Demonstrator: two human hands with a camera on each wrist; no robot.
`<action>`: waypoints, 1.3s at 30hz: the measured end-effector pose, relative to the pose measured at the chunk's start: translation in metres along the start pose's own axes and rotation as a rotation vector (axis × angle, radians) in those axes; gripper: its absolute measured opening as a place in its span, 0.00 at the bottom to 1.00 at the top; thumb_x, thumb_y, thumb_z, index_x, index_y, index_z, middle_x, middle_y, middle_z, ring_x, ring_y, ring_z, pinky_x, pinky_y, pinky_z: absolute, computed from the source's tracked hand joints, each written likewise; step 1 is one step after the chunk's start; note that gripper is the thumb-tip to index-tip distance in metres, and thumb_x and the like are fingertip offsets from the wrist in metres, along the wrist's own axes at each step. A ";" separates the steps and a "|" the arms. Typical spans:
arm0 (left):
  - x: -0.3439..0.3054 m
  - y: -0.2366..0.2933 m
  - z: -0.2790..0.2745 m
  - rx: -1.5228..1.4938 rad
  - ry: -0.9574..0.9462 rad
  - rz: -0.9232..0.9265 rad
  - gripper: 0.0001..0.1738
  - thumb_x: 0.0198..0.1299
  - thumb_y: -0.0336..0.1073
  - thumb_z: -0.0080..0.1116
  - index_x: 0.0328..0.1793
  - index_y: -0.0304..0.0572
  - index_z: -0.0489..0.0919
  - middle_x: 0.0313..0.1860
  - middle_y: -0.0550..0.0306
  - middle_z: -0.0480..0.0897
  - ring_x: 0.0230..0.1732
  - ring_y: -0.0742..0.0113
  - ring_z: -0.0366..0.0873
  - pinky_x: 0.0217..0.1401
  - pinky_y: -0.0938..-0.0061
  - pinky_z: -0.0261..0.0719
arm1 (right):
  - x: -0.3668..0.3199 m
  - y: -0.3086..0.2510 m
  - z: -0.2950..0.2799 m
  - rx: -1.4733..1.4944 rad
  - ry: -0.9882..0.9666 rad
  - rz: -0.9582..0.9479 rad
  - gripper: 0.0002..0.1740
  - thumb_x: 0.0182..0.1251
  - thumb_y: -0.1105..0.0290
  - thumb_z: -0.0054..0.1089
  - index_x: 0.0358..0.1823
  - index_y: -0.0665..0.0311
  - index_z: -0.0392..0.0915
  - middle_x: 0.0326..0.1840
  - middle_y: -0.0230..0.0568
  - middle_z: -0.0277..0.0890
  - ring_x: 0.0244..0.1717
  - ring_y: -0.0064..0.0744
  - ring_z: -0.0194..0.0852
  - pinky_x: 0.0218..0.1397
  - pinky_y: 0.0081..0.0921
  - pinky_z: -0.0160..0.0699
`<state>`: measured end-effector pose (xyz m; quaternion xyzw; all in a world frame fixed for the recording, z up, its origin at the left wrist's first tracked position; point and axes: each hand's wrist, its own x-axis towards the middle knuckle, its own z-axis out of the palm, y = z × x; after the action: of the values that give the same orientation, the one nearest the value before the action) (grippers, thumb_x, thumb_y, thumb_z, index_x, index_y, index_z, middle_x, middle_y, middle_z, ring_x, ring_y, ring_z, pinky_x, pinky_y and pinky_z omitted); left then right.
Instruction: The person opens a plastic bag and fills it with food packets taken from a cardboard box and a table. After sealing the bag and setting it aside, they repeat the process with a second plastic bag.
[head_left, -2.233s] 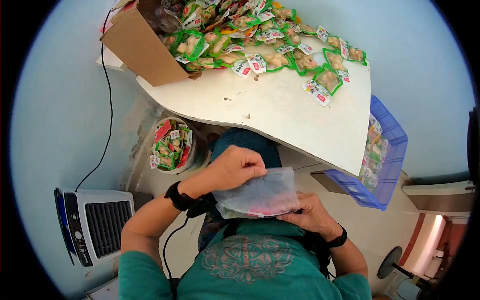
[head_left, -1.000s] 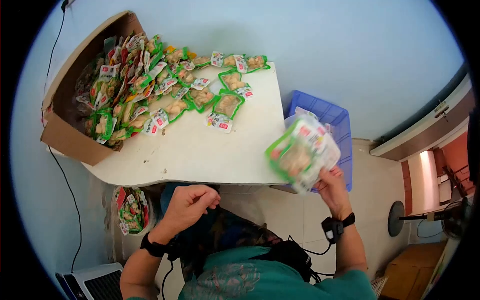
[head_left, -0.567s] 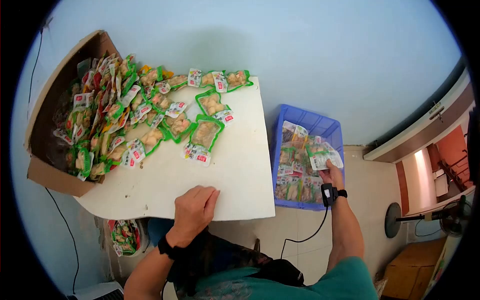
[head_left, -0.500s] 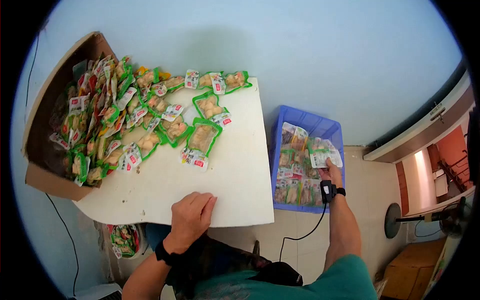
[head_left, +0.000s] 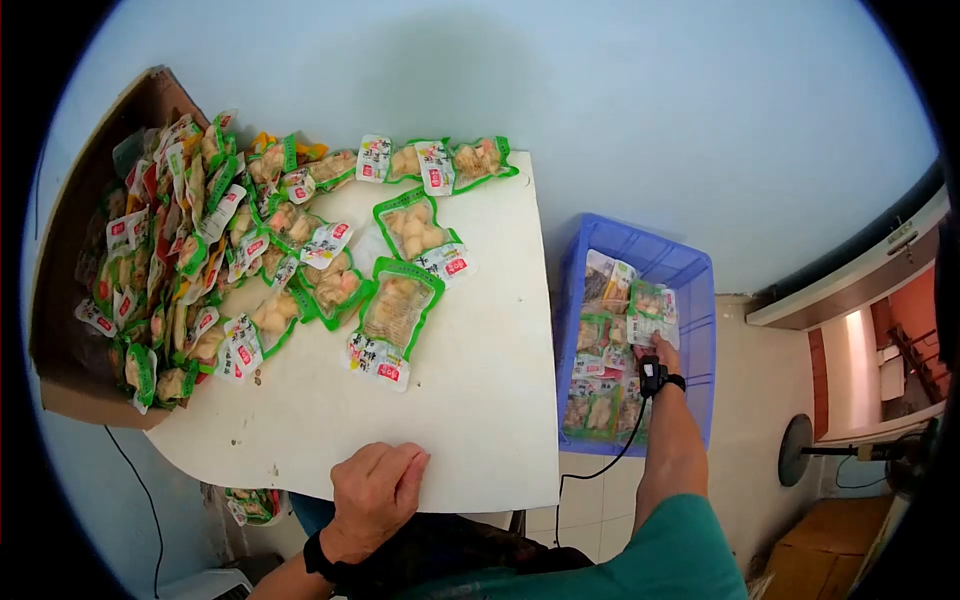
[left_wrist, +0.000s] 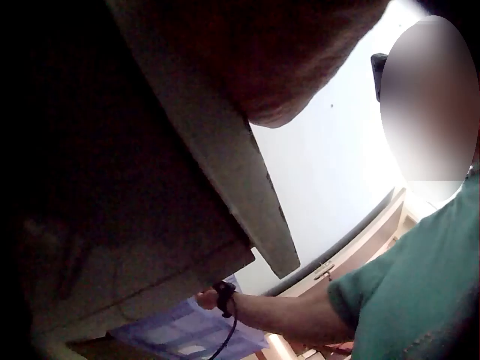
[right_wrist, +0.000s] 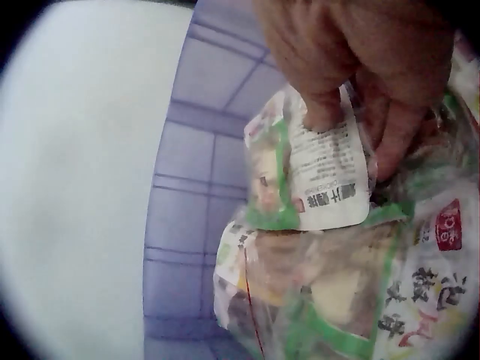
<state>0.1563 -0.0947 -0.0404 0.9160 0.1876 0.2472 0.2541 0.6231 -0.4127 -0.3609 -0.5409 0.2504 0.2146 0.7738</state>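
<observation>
Pinching a clear, green-edged snack packet [head_left: 652, 308] with the right hand [right_wrist: 360, 67], down inside the blue crate [head_left: 645, 240]. Lying with its white label toward the wearer, long axis roughly along the crate's long sides. Printed with Chinese characters, mostly too blurred to read; marked 泡椒 on a neighbouring pouch [right_wrist: 427, 300]. Resting the loosely curled left hand [head_left: 375, 490] on the worktop [head_left: 480, 400].

A filled clear packet [head_left: 653, 308], green-edged with a white printed panel, lies atop other packets [head_left: 598, 408] in the blue crate [head_left: 695, 355] at right.
</observation>
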 end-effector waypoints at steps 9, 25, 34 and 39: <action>-0.003 -0.002 -0.003 -0.039 -0.020 -0.002 0.05 0.56 0.29 0.68 0.36 0.42 0.81 0.21 0.55 0.73 0.21 0.56 0.74 0.22 0.65 0.71 | -0.010 -0.026 0.010 -1.064 0.441 -0.329 0.26 0.56 0.57 0.75 0.39 0.77 0.79 0.28 0.54 0.80 0.23 0.44 0.79 0.29 0.42 0.77; -0.002 -0.003 -0.008 -0.068 0.060 0.094 0.07 0.60 0.33 0.66 0.38 0.42 0.79 0.25 0.57 0.75 0.27 0.58 0.77 0.27 0.66 0.77 | -0.056 -0.052 0.100 -0.985 -0.083 -0.258 0.35 0.67 0.74 0.59 0.73 0.74 0.57 0.39 0.47 0.78 0.22 0.37 0.76 0.16 0.35 0.73; -0.011 -0.008 -0.006 -0.124 0.105 0.118 0.07 0.64 0.36 0.62 0.37 0.41 0.80 0.29 0.53 0.79 0.31 0.54 0.80 0.30 0.63 0.78 | -0.255 -0.092 0.188 -0.902 -0.443 -0.433 0.27 0.68 0.69 0.62 0.66 0.72 0.69 0.56 0.46 0.75 0.36 0.32 0.83 0.33 0.27 0.85; -0.016 -0.017 -0.004 -0.387 0.150 0.048 0.08 0.65 0.35 0.62 0.36 0.38 0.82 0.32 0.49 0.83 0.33 0.50 0.81 0.33 0.62 0.79 | -0.365 -0.091 0.224 -0.981 -0.721 -0.525 0.24 0.68 0.70 0.61 0.62 0.73 0.72 0.52 0.44 0.79 0.40 0.31 0.84 0.37 0.26 0.85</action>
<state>0.1378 -0.0874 -0.0529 0.8333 0.1329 0.3521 0.4048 0.4274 -0.2529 -0.0035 -0.7680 -0.2910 0.2754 0.4997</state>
